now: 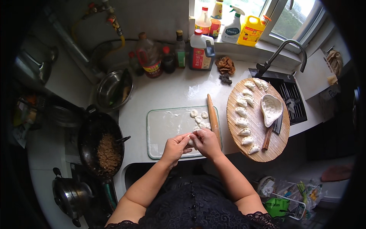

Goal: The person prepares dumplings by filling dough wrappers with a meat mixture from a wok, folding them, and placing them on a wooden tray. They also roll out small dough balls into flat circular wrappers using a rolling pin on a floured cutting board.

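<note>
My left hand [176, 148] and my right hand [207, 143] meet over the near edge of a cutting board [167, 128]. Between their fingers they pinch a pale dumpling [190, 141], mostly hidden by the fingers. Just beyond my right hand lie several small dough pieces [198, 119] on the board. A wooden rolling pin [212, 116] rests along the board's right side. To the right, a round wooden tray [254, 122] carries a curved row of folded dumplings [241, 112], a flour-coated scoop [272, 108] and a knife [267, 138] with a wooden handle.
At left a wok [85, 133] holds brown minced filling [109, 152]; a steel pot [70, 196] stands nearer. A metal bowl [103, 89] and several sauce bottles [149, 57] line the back. The tray overlaps the sink [293, 101], under a black faucet [284, 47].
</note>
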`<state>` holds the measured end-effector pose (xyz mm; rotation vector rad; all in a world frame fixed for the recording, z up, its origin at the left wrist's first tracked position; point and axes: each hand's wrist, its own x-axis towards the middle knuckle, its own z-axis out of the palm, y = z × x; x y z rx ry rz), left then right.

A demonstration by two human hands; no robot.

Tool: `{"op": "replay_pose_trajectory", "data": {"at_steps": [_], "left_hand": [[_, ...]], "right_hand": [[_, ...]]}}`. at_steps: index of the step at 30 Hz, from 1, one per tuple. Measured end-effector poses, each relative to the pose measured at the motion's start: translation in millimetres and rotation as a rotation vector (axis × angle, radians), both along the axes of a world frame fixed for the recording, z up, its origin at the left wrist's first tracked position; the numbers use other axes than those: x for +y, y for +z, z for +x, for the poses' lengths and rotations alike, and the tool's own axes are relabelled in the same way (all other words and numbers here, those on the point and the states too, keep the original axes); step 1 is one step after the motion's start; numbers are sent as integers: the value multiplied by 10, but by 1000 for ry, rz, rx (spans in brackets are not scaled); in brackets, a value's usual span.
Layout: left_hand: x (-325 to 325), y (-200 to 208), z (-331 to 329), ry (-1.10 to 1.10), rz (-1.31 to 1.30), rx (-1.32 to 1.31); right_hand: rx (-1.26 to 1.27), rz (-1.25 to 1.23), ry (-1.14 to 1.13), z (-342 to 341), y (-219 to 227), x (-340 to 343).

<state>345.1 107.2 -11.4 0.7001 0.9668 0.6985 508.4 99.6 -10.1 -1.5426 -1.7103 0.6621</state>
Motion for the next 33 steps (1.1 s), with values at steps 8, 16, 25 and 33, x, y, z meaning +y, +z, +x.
{"op": "replay_pose_trajectory", "data": {"at_steps": [8,16,25,33], "left_hand": [[-81,13,-196,55,-15,-19],[-161,98,-345,122,-11,-5],[-214,166,-392,167,-9,-15],[-213,138,-329,191,-22,-9]], "right_hand": [[78,-76,26,-164,-7,-29],[252,-282,31,-278,41,-86],[229,-224,45,-326,61,-139],[399,-301,62,-214,2,-177]]}}
